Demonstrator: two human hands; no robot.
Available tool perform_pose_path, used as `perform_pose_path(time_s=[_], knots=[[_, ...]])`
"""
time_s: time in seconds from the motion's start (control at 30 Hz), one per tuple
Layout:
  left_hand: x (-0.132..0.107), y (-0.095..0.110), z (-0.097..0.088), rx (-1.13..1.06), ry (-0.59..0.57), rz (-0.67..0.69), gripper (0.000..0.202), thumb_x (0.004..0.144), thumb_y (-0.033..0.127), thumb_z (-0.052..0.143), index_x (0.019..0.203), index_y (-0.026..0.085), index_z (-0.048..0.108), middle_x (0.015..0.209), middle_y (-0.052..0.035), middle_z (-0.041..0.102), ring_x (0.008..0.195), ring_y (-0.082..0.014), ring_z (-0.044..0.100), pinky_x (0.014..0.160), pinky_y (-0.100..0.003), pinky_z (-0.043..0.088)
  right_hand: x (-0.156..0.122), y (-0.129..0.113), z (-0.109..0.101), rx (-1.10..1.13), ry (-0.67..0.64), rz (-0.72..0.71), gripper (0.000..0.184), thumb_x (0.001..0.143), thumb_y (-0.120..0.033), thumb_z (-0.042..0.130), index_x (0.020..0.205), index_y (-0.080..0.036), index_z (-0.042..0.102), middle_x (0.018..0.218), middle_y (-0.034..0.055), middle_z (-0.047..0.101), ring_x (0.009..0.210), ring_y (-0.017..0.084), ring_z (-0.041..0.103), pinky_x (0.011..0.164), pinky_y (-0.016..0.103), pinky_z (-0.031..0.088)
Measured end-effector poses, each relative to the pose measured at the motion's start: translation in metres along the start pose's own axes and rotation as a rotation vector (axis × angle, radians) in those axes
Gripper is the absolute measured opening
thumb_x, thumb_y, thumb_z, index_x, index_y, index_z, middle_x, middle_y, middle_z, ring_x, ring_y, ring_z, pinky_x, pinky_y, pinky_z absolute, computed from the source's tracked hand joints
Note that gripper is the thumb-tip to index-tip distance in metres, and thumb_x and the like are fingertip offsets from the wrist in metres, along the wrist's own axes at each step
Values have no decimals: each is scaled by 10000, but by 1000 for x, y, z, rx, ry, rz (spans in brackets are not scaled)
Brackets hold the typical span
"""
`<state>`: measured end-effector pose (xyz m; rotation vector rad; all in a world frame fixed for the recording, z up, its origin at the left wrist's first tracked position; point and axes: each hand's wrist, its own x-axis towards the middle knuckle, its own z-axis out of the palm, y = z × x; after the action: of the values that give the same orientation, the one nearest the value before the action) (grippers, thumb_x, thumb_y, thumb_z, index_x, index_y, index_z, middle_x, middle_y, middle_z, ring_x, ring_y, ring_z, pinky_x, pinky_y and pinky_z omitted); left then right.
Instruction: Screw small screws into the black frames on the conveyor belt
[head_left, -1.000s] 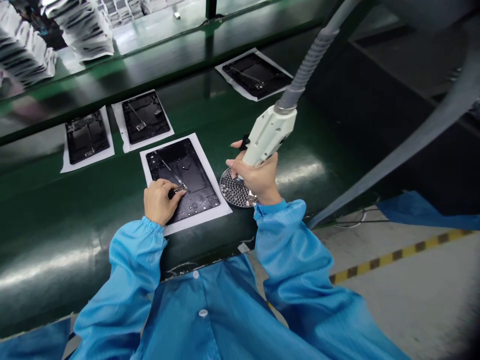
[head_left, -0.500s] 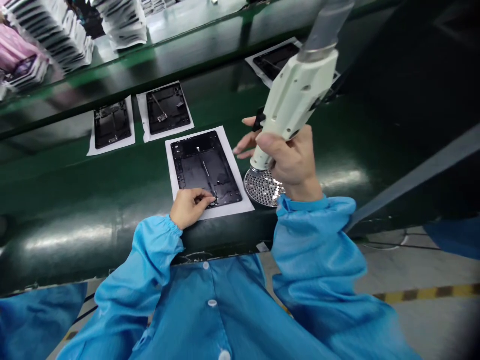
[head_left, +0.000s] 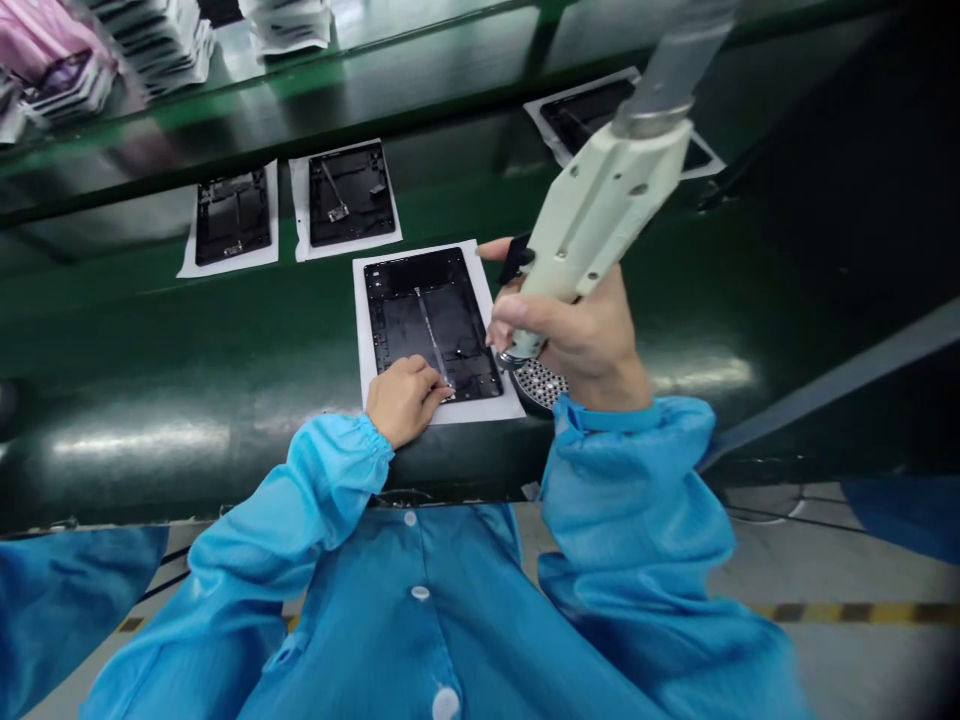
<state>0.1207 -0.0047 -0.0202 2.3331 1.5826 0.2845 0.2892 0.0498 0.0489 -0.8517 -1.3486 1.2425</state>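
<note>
A black tablet housing [head_left: 405, 320] lies open on a white sheet [head_left: 491, 408] in front of me. Along its middle runs a thin flat cable [head_left: 430, 325]. At the cable's near end, my left hand [head_left: 407, 398] pinches a small circuit board [head_left: 449, 391], mostly hidden under its fingertips. My right hand [head_left: 581, 335] grips a pale green electric screwdriver [head_left: 592, 215], tilted, with a black lever by the fingers. Its lower end is over the right edge of the sheet; the tip is hidden. Partly behind this hand sits a round screw plate full of holes [head_left: 538, 382].
Two more tablet housings [head_left: 233, 220] [head_left: 351, 195] on white sheets lie back left, and another housing [head_left: 592, 110] lies back right behind the screwdriver. Stacks of sheeted parts [head_left: 289, 22] stand on the raised shelf. A grey strap [head_left: 832, 390] slants across the right.
My right hand and the screwdriver have shifted left, off the screw plate toward the tablet housing. My left hand stays at the cable's near end. The whole view has shifted slightly.
</note>
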Motion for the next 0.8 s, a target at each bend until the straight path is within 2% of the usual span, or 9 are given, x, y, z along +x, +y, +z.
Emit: perform_pose_path(time_s=[0.13, 0.27, 0.37, 0.43, 0.53, 0.63, 0.8], knots=[[-3, -11, -10, 108, -69, 161, 301, 956, 359, 477, 922, 164, 704, 917, -79, 636, 880, -214, 545, 742, -332, 441, -6, 11, 14, -79, 18, 9, 386, 600, -410, 853, 871, -203, 672, 470, -67, 560, 390, 118, 522, 395, 273, 460], [4, -17, -20, 85, -112, 161, 239, 920, 347, 546, 944, 181, 716, 933, -70, 634, 877, -215, 535, 740, -332, 433, -9, 23, 19, -54, 10, -9, 333, 634, -382, 836, 874, -225, 666, 465, -77, 556, 385, 113, 515, 398, 270, 469], [8, -16, -22, 50, -163, 225, 199, 914, 262, 540, 981, 208, 719, 1005, -63, 632, 908, -210, 532, 749, -328, 423, -9, 30, 17, -47, 16, -25, 318, 637, -361, 835, 877, -235, 669, 465, -81, 552, 380, 111, 512, 398, 270, 472], [6, -16, -22, 66, -174, 283, 241, 932, 281, 500, 1005, 213, 719, 1038, -74, 631, 936, -221, 529, 750, -341, 415, -9, 33, 15, -48, 25, -27, 316, 641, -352, 833, 885, -237, 670, 472, -81, 553, 380, 112, 512, 403, 276, 476], [-5, -18, -19, 123, -119, 353, 300, 945, 355, 476, 1079, 210, 702, 1114, -102, 627, 1036, -260, 522, 792, -388, 411, -10, 37, 13, -23, 20, -38, 303, 667, -336, 814, 911, -233, 667, 472, -79, 557, 376, 115, 515, 398, 278, 467], [-10, -24, -11, 158, -31, 381, 270, 941, 291, 485, 1102, 249, 698, 1222, -97, 611, 1208, -294, 466, 922, -458, 372, -11, 41, 16, -15, 44, -63, 284, 693, -316, 788, 926, -223, 656, 473, -78, 557, 374, 113, 513, 403, 278, 463], [0, -34, 4, 112, 95, 296, 274, 950, 295, 476, 1099, 280, 705, 1278, -85, 603, 1294, -294, 431, 1037, -522, 305, -7, 46, 29, -41, 164, -121, 255, 708, -291, 750, 928, -234, 633, 480, -82, 556, 398, 125, 528, 454, 310, 498]])
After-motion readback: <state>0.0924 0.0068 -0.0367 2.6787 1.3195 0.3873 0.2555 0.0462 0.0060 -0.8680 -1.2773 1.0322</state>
